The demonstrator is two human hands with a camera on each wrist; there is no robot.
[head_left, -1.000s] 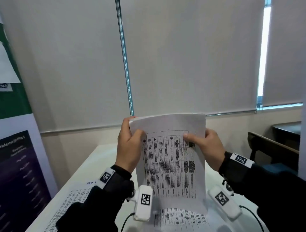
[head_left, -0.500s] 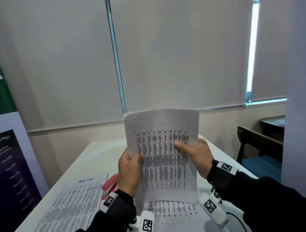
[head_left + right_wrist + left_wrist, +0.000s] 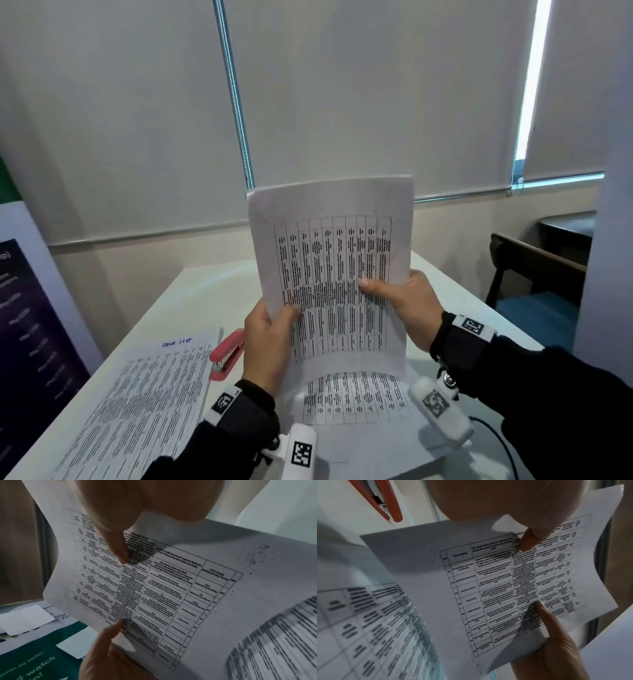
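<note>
– Well, head view first: what are the hands doing?
– Both hold one printed sheet (image 3: 329, 274) upright above the table (image 3: 205, 291). The left hand (image 3: 265, 342) pinches its left edge, thumb on the printed face and fingers behind. The right hand (image 3: 407, 308) pinches the right edge the same way, a little higher.
– And round about?
– A red stapler (image 3: 227, 353) lies just left of the left hand, beside a stack of printed pages (image 3: 144, 394). A second sheet (image 3: 356, 397) lies flat below the held one. I cannot tell whether the two touch.
– Left wrist view?
– The left thumb (image 3: 529, 540) presses on the table of text. The right thumb (image 3: 542, 615) is opposite it, on the other margin. The sheet bows between them.
– Right wrist view?
– It shows the same grip from the other side, with each thumb flat on the print and the paper curved.
– What has changed?
– A second ago the hands clasped the sheet near its top edge. Now they grip about halfway down, so more paper stands above them. The stapler and stack have also come into the head view.
</note>
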